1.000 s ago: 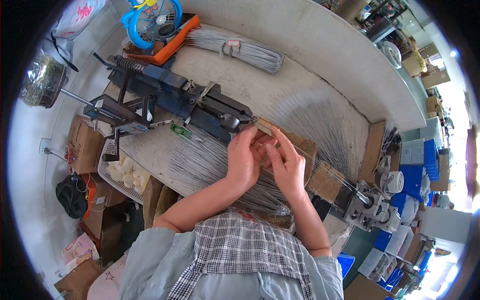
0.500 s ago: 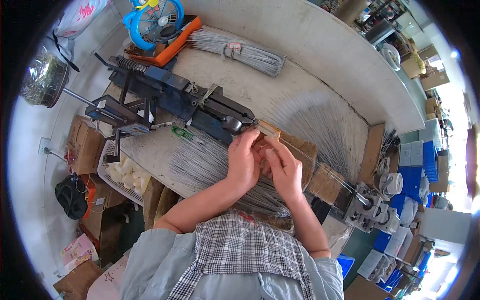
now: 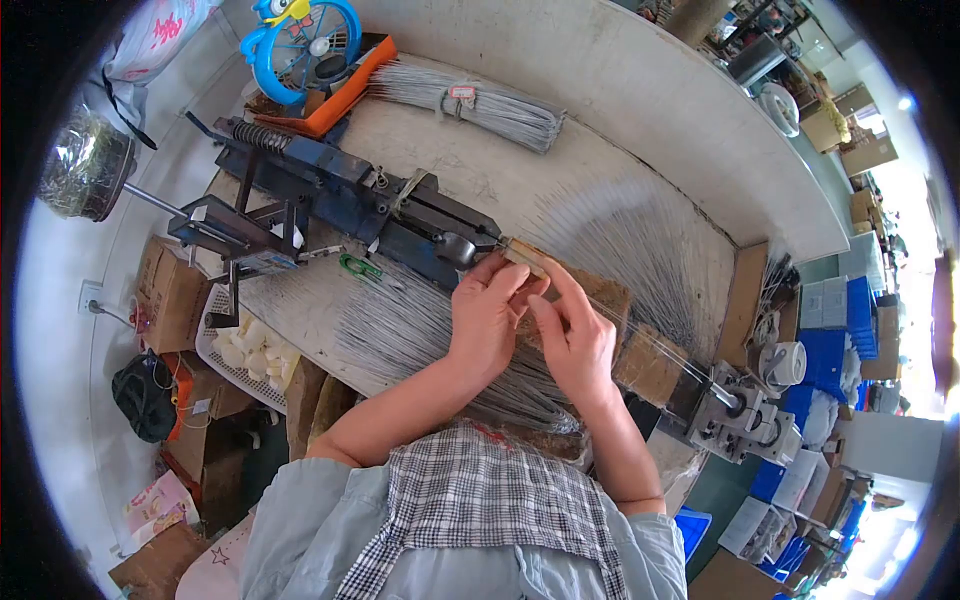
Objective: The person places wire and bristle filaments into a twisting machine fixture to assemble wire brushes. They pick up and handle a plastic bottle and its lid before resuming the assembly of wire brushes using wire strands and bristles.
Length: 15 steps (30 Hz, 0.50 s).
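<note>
My left hand (image 3: 487,315) is closed in a pinch just below the nose of a dark metal bench machine (image 3: 400,220). Whatever lies between its fingertips is hidden. Close beside it, my right hand (image 3: 578,345) has its thumb and fingers bent together, with the index finger reaching along a small tan strip (image 3: 526,257) at the machine's tip. I cannot make out what its fingertips hold. Thin wires (image 3: 665,350) stretch from near the hands to a metal chuck (image 3: 728,398) on the right. Under my forearms lies a spread of loose grey wires (image 3: 395,325).
A tied wire bundle (image 3: 510,110) lies at the back, and more wires (image 3: 640,250) fan out at the right. Brown blocks (image 3: 652,366) sit beneath the stretched wires. Left are green-handled snips (image 3: 360,267), a white basket (image 3: 262,365) and a blue fan (image 3: 305,50).
My left fingertips have closed in toward the tan strip, and the left thumb now reaches over toward my right fingers. The whole view has shifted slightly.
</note>
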### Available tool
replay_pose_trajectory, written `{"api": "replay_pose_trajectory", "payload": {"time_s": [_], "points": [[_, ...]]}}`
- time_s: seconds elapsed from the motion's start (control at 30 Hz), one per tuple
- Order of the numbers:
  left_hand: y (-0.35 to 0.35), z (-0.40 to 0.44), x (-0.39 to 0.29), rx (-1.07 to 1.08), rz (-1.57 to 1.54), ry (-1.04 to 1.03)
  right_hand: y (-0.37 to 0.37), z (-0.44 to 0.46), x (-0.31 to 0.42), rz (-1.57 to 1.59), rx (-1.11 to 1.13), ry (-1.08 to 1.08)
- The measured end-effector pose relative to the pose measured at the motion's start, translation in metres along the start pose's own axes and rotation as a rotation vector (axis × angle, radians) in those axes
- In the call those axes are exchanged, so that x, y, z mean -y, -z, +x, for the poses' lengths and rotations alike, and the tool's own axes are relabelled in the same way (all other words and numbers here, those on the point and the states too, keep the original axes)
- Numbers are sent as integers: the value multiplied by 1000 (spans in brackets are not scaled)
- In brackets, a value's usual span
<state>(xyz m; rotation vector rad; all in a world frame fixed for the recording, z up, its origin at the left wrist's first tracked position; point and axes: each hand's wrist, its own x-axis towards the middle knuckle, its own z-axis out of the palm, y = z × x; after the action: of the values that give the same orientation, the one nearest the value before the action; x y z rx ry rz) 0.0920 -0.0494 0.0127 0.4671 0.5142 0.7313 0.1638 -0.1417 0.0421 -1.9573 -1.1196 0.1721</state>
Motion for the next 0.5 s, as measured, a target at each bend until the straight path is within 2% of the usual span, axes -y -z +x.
{"api": "replay_pose_trajectory", "payload": {"time_s": [0.03, 0.13, 0.23, 0.5], "points": [[1, 1, -2, 8, -25, 21, 5, 1, 3, -25, -17, 19], [3, 3, -6, 14, -87, 73, 22, 12, 3, -385, -193, 324], [2, -3, -10, 3, -86, 104, 27, 11, -10, -485, -54, 245], [2, -7, -16, 30, 51, 161, 27, 5, -7, -359, -110, 258]]}}
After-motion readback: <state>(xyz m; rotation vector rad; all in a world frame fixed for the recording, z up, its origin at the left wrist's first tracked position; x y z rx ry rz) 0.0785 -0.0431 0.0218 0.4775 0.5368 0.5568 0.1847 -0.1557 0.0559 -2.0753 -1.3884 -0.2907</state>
